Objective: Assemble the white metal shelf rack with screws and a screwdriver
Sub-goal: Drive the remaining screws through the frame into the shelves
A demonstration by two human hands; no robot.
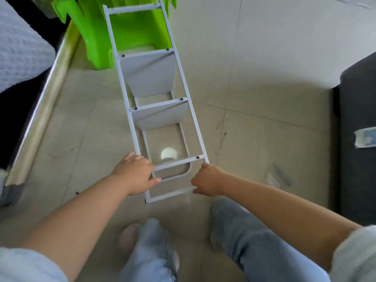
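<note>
The white metal shelf rack [160, 106] lies tilted over the tiled floor, stretching from my hands away toward a green plastic stool. Two white shelf panels sit between its long rails, with dark screws at the joints. My left hand [136, 174] grips the near left corner of the frame, fingers curled round the rail. My right hand [206, 179] is closed round the near right corner. No screwdriver is visible in the head view.
The green stool [97, 35] stands behind the rack's far end. A bed with a wooden rail [40, 110] runs along the left. A dark piece of furniture [358, 127] stands at the right. My legs and feet [150, 249] are below the rack.
</note>
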